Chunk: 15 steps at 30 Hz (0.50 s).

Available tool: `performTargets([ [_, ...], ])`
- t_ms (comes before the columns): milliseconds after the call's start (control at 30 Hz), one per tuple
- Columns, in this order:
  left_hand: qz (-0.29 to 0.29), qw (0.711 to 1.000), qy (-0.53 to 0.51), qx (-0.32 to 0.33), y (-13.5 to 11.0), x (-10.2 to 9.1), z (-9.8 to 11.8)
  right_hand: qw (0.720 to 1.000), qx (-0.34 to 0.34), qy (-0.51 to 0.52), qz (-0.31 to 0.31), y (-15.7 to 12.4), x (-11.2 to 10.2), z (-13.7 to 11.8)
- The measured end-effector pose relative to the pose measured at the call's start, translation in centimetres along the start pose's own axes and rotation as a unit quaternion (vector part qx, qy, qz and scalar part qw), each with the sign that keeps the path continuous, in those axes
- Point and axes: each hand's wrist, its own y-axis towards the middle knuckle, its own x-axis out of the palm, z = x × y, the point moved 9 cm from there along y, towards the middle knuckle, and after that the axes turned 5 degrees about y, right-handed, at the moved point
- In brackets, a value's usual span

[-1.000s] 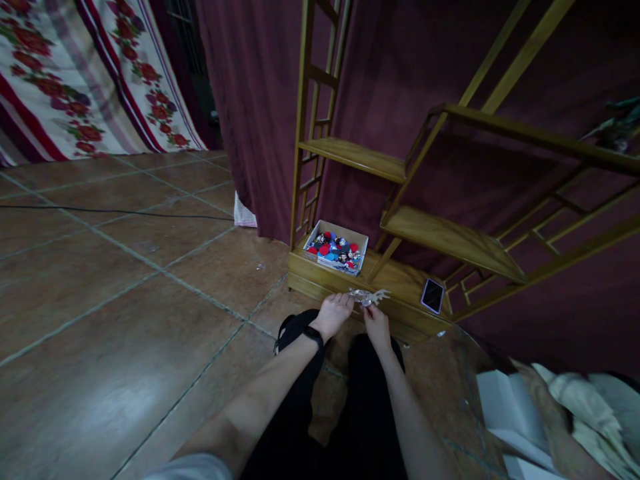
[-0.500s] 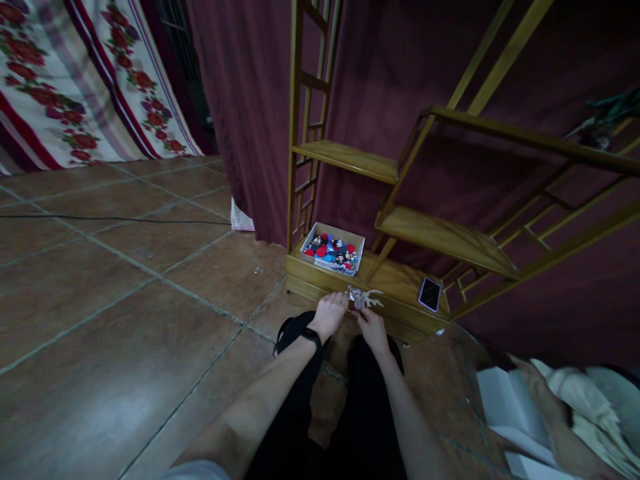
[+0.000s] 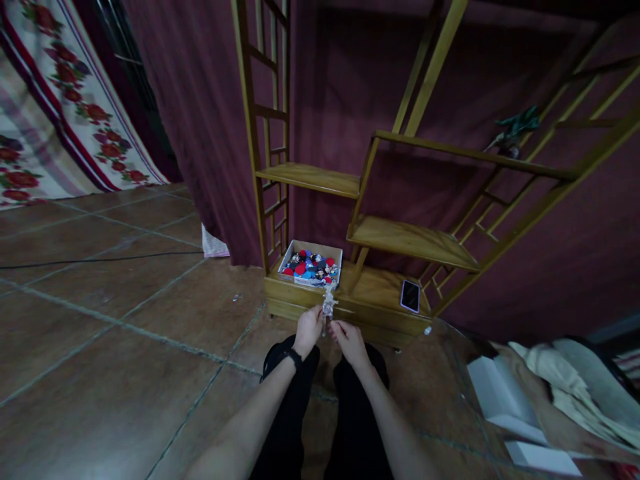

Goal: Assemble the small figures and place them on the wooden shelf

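Brown floor (image 3: 100,373) spreads wide to the left. One box (image 3: 307,281) and one phone (image 3: 410,296) sit near the low shelf (image 3: 376,287)'s front edge. One pale, shiny thing (image 3: 328,307) runs near to far between the hands, branchy end far. The left hand (image 3: 308,329) pinches it; the right hand (image 3: 351,341) curls beside it, grip unclear.

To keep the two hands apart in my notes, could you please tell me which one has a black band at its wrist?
The left hand: a black wristband circles its wrist, while the right hand has a bare wrist.
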Motion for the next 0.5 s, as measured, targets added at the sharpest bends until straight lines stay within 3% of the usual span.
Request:
performTargets([
  [200,-0.057,0.966,-0.252,-0.023,1.0,2.5,-1.3,0.997,-0.007,0.01,0.072,0.5,-1.4,0.1],
  [500,-0.121,0.917,-0.372,-0.079,1.1,4.8,-1.8,0.999,-0.018,0.0,0.048,1.1,-0.8,0.6],
])
